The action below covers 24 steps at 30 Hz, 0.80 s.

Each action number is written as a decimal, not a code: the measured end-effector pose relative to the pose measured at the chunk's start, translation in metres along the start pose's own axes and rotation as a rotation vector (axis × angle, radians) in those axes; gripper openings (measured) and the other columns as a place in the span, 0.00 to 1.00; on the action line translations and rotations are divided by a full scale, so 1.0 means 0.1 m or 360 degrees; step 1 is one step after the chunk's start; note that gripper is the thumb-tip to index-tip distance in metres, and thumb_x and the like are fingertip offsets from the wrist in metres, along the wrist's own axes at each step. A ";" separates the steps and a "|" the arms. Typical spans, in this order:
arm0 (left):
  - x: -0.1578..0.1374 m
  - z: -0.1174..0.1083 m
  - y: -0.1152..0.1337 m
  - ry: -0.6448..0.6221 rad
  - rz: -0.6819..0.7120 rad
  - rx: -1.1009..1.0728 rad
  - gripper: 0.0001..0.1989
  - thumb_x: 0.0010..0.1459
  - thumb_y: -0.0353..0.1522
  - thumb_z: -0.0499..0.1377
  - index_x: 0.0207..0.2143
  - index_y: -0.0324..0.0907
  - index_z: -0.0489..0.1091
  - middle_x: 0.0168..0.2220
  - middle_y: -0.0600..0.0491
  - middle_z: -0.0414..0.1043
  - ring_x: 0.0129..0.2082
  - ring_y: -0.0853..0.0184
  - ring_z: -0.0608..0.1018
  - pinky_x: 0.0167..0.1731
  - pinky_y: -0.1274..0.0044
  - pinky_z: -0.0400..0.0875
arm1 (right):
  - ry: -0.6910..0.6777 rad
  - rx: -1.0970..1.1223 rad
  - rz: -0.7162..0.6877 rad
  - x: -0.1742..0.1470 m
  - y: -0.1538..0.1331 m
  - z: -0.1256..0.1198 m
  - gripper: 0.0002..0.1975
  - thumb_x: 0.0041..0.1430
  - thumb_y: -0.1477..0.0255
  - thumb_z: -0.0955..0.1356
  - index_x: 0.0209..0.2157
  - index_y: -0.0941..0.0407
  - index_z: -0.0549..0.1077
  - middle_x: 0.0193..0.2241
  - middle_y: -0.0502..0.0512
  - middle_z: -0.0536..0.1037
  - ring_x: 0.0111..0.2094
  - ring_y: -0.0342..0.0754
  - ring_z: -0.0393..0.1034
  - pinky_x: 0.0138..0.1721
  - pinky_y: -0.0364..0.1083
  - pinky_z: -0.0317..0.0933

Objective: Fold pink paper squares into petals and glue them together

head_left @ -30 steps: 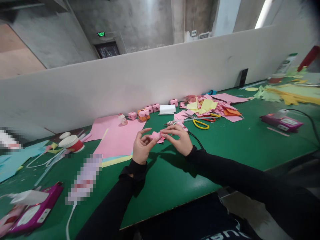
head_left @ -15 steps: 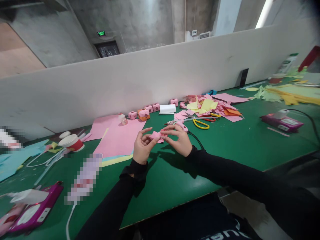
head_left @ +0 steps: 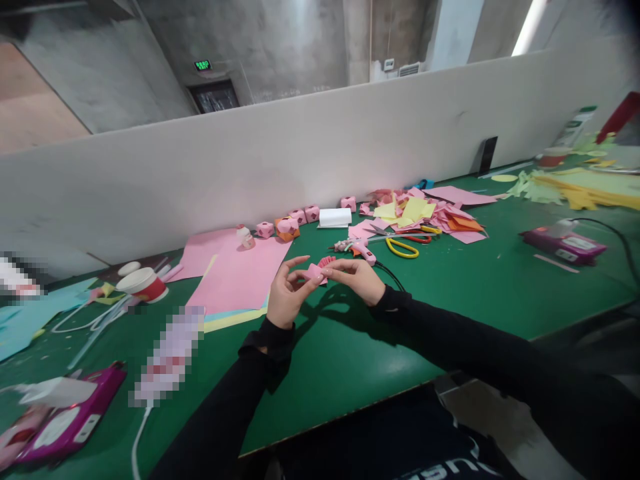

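Between my two hands, above the green table, is a small folded piece of pink paper [head_left: 314, 271]. My left hand [head_left: 289, 292] pinches it from the left with thumb and fingers. From the right, my right hand [head_left: 357, 279] grips its edge between thumb and fingertips. Fingers cover part of the paper, so its full shape is hidden. Just behind my hands lie a pink glue gun [head_left: 364, 252] with a black cord and a small red-pink fringed piece [head_left: 327, 261]. Yellow-handled scissors [head_left: 402, 248] rest a little further right.
Pink paper sheets [head_left: 240, 273] lie at left, with a paper cup [head_left: 143, 285] beyond them. Several folded pink paper balls [head_left: 265, 229] line the partition [head_left: 300, 153]. Coloured scraps [head_left: 415, 210] are heaped behind the scissors. Purple power strips [head_left: 565, 245] sit on both sides of the green table [head_left: 480, 287].
My right fingers have drawn lower and closer together on the pink paper, uncovering the fringed piece and more of the glue gun. The paper has turned slightly; my left hand stays nearly in place.
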<state>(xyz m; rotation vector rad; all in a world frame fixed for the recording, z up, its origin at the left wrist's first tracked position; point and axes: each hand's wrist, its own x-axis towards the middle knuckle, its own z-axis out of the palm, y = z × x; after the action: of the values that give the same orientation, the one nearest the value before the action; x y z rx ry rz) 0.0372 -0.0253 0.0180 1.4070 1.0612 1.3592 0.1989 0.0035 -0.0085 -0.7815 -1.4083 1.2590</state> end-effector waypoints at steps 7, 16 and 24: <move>0.00 -0.01 0.00 -0.0067 -0.0075 -0.0023 0.28 0.41 0.35 0.68 0.46 0.39 0.66 0.25 0.58 0.71 0.29 0.70 0.76 0.36 0.76 0.71 | -0.0010 0.0082 0.0013 0.00 -0.04 0.01 0.14 0.44 0.60 0.73 0.26 0.58 0.77 0.26 0.52 0.77 0.31 0.44 0.69 0.39 0.46 0.62; 0.01 -0.02 -0.04 -0.0190 -0.0131 -0.0123 0.27 0.42 0.32 0.68 0.46 0.39 0.66 0.25 0.58 0.69 0.28 0.72 0.75 0.34 0.78 0.70 | -0.0115 0.0221 0.0053 -0.01 -0.08 0.01 0.17 0.42 0.59 0.74 0.23 0.59 0.73 0.22 0.48 0.72 0.26 0.41 0.65 0.34 0.44 0.60; 0.04 -0.04 -0.05 -0.0152 -0.0187 -0.0224 0.29 0.40 0.33 0.69 0.46 0.39 0.65 0.26 0.57 0.72 0.28 0.69 0.77 0.35 0.75 0.71 | -0.0164 0.0208 0.0128 0.00 -0.01 0.03 0.19 0.46 0.55 0.71 0.25 0.58 0.72 0.24 0.49 0.72 0.28 0.42 0.65 0.35 0.44 0.60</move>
<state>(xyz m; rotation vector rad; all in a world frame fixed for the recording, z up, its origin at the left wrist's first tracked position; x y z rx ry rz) 0.0333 -0.0201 0.0138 1.2736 0.9517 1.2449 0.1963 0.0028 -0.0067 -0.6979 -1.3725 1.4560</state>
